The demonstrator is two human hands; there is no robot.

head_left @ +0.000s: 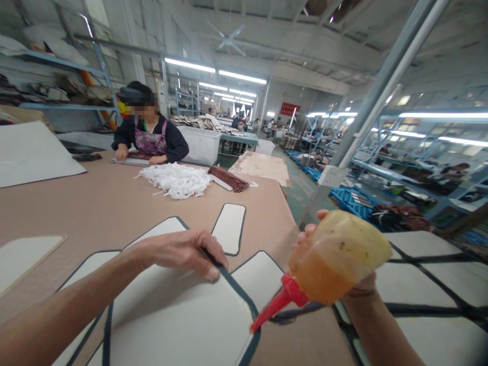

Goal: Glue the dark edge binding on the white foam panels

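My right hand (pixel 310 229) is wrapped round a soft squeeze bottle (pixel 335 259) of amber liquid, tipped nozzle-down. Its red nozzle (pixel 272 307) touches the inner side of the dark edging at the right corner of a large white panel (pixel 175 315). With fingers and thumb, my left hand (pixel 194 251) pinches that panel's dark-edged upper side. Under and beyond it lie more white panels with dark borders, one of them a small tapered piece (pixel 229 229). Most of my right fingers are hidden behind the bottle.
Across the brown-covered table (pixel 114 203) a co-worker (pixel 150 127) handles a flat strip. Near them lie a heap of white strips (pixel 177 180) and a brown bundle (pixel 231 179). A metal post (pixel 366 96) with a socket box rises at right, beside more edged panels (pixel 427 279).
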